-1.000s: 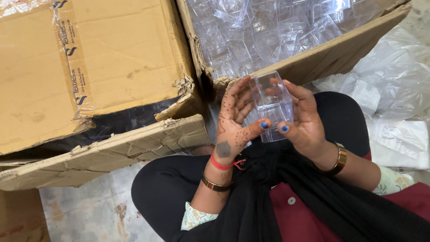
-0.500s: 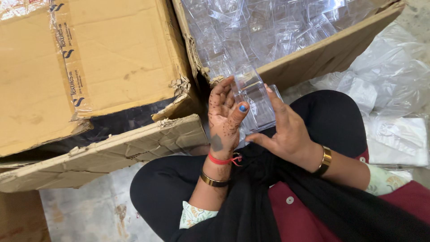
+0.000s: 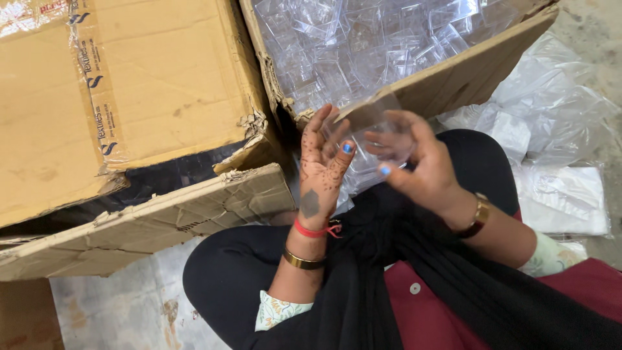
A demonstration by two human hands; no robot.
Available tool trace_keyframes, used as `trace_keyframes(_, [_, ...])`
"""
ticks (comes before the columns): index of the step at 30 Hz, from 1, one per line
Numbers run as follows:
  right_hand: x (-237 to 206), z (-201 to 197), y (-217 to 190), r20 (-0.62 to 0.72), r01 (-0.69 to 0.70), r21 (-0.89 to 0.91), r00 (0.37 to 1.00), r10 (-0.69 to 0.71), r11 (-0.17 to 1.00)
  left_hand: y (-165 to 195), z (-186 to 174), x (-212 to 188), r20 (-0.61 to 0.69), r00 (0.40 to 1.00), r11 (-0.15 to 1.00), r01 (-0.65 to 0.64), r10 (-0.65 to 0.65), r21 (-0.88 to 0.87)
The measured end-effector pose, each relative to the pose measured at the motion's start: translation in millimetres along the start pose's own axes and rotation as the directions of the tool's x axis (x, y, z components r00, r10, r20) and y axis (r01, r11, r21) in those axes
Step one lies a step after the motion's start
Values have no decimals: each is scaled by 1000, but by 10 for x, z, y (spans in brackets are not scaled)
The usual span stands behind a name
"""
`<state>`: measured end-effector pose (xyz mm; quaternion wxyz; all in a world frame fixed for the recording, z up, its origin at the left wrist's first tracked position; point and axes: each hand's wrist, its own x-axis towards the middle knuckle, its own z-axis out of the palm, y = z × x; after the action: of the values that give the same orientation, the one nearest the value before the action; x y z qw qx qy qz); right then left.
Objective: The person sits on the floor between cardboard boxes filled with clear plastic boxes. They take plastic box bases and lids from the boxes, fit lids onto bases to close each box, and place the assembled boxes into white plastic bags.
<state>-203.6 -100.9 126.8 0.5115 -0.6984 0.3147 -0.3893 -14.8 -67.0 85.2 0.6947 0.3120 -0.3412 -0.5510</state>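
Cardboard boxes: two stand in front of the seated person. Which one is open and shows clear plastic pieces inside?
The right-hand box, just beyond the hands, is open and full of clear plastic pieces. The left box shows only plain cardboard, its top flap taped.
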Motion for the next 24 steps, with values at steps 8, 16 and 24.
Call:
trace_keyframes(8, [-242,-239,281,-38,-111,182,992,120,977,-12,71,10,-13,998,951,56,-55,304])
trace_keyframes(16, [-319,-155,606,-114,-254,297,947,299,920,-82,110,-31,-70,991,517,2,112,856])
trace_keyframes(24, [-94,-358,341,-213,-66,-75,976,48,995,88,100,3,-146,977,612,22,153,790])
